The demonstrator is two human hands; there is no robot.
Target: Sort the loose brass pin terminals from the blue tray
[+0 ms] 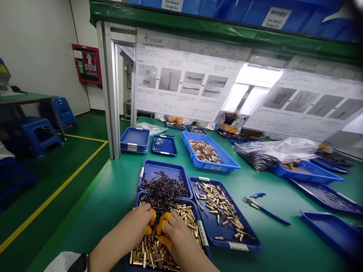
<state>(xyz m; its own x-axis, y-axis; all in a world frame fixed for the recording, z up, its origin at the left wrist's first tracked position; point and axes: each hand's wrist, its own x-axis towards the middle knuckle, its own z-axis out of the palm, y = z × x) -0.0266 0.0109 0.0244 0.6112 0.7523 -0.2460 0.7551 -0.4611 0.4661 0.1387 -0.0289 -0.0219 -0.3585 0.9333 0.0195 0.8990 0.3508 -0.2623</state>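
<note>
Both my hands wear yellow finger cots and meet over a blue tray point(202, 226) of small brass-coloured metal sleeves point(159, 253). My left hand point(143, 218) has its fingertips pinched together at the tray's middle. Close beside it, my right hand point(173, 231) curls its fingers inward. Whatever lies between the fingertips is too small and covered to make out. Just beyond, black wire pieces with reddish ends point(166, 185) heap in another blue tray point(147, 166) and spill over the sleeves. To the right, a third blue tray point(252, 241) holds brass sleeves with thin leads point(218, 202).
Blue-handled pliers point(266, 209) lie on the green table point(273, 234). A larger blue bin point(227, 166) of brass parts stands behind, near stacked trays point(134, 139). A metal post point(109, 94) rises at left; instruction sheets point(184, 75) hang ahead. Co-workers' gloved hands point(231, 129) show across the table.
</note>
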